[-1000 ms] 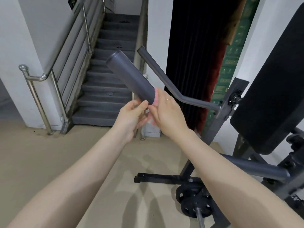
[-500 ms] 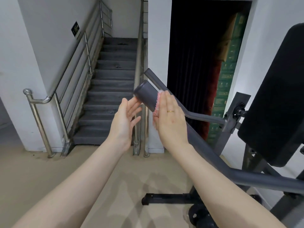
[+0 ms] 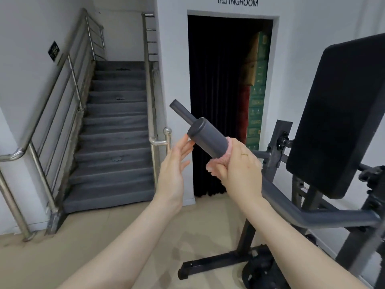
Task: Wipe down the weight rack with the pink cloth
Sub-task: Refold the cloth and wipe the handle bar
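Right hand (image 3: 239, 170) has its grip curled round the pink cloth (image 3: 218, 157), wrapped on the weight rack's grey bar (image 3: 207, 137) just below its capped end. Left hand (image 3: 174, 167) hovers relaxed, fingertips (image 3: 186, 142) at the cap. Soft, light cloth; likely slides best bunched tight around that rigid bar.

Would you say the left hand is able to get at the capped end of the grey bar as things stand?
Probably yes: the left hand is open, its fingertips right beside the grey bar end, with nothing between. The right hand grips the pink cloth lower down.

Soft even indoor light, faint floor shadows, wide-angle bending at edges.
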Demonstrator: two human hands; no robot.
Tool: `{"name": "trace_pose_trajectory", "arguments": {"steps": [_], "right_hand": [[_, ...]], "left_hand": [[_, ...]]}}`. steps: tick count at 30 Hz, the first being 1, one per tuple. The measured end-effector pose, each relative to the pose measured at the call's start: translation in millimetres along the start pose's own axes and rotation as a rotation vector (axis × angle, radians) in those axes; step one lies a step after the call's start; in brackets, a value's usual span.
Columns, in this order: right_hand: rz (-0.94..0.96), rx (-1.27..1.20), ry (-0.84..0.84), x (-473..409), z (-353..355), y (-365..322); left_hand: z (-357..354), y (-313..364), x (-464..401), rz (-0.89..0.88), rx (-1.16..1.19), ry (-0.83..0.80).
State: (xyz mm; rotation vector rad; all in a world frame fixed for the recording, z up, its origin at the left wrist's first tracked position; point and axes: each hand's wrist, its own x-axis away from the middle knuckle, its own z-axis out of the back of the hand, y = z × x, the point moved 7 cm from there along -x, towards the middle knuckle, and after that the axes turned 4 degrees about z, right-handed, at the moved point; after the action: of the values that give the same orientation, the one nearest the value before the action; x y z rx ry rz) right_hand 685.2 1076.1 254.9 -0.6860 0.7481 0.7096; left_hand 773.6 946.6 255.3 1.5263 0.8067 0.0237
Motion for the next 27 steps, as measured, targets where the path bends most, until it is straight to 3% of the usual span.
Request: {"name": "trace_pose_trajectory", "arguments": {"steps": [7, 13, 16, 18, 20, 23, 25, 27], "right_hand": [[0.223, -0.463, -0.371, -56, 9, -42], [0.118, -0.570, -0.706, -31, -6, 24], [0.326, -0.350, -0.679, -49, -5, 17], [0.438, -0.423, -0.604, -62, -2, -10], [0.421, -0.595, -0.593, -72, -3, -27], [0.335, -0.766, -0.707, -73, -10, -29], [0.314, -0.743, -0.737, -64, -12, -13], [0.324, -0.552, -0.653, -45, -16, 15]], "left_hand": [[-4, 1, 0, -0.126, 0.022, 0.099], [-17, -15, 2, -0.129, 0.065, 0.154], [-25, -19, 1, -0.131, 0.067, 0.206], [-26, -19, 0, -0.145, 0.053, 0.288], [-26, -18, 2, -0.163, 0.029, 0.375], [-34, -18, 10, -0.177, 0.006, 0.435], [-41, -20, 17, -0.170, 0.007, 0.459], [-46, -26, 24, -0.159, 0.008, 0.487]]}}
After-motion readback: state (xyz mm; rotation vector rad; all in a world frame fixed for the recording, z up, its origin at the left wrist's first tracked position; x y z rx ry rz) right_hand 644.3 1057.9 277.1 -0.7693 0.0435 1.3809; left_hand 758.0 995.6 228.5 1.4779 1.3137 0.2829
